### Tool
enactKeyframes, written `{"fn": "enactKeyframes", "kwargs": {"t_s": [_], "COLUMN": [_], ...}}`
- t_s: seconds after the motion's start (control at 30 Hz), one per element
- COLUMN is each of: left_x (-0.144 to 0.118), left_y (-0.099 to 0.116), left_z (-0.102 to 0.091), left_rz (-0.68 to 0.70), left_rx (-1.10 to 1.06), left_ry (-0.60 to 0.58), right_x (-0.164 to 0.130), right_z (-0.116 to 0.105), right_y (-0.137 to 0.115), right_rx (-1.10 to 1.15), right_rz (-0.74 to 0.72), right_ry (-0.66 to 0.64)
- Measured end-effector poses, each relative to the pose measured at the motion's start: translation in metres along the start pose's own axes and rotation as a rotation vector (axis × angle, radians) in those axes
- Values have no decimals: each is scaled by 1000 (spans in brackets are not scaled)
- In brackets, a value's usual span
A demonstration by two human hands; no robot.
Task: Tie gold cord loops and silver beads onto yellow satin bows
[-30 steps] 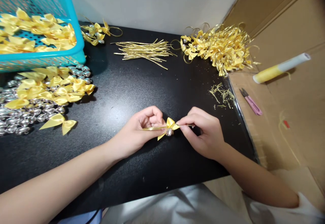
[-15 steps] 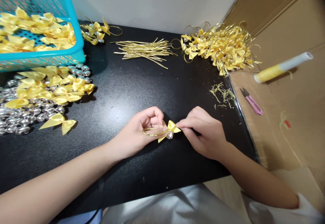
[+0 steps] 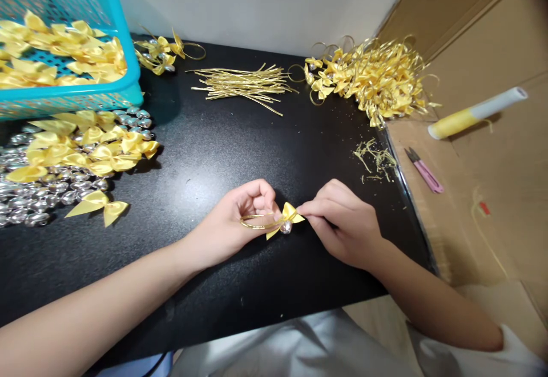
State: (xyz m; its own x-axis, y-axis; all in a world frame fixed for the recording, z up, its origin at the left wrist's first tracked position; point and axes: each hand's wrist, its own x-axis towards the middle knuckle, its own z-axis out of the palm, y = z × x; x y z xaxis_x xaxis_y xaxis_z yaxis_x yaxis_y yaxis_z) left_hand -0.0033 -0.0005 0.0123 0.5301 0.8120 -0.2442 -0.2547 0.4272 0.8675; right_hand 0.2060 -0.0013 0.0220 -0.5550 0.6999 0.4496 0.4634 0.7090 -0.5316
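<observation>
So, left hand [image 3: 240, 217] has its fingers pinched on a yellow bow [image 3: 289, 211] with a silver bead [image 3: 286, 227] and looped gold cord [image 3: 253, 227], held over the black surface [image 3: 205, 143] between both hands. Right hand's [image 3: 349, 226] fingers are pinched together at the bow's right edge; can't tell whether that's ribbon or cord.
</observation>
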Motion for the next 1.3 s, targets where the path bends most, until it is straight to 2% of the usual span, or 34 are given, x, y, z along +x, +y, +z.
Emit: {"fn": "enactKeyframes", "kwargs": {"t_s": [0.4,0.7,1.3], "left_x": [2,2,1], "left_y": [1,2,3], "left_z": [3,3,4], "left_rz": [-11,-44,27], "left_rx": [-44,-68,-2], "left_ry": [24,42,47], "right_x": [2,5,3], "right_z": [6,2,1], "right_y": [-6,-6,-6], "right_rx": [84,47,86], "right_rz": [90,76,139], "right_ry": [82,84,110]}}
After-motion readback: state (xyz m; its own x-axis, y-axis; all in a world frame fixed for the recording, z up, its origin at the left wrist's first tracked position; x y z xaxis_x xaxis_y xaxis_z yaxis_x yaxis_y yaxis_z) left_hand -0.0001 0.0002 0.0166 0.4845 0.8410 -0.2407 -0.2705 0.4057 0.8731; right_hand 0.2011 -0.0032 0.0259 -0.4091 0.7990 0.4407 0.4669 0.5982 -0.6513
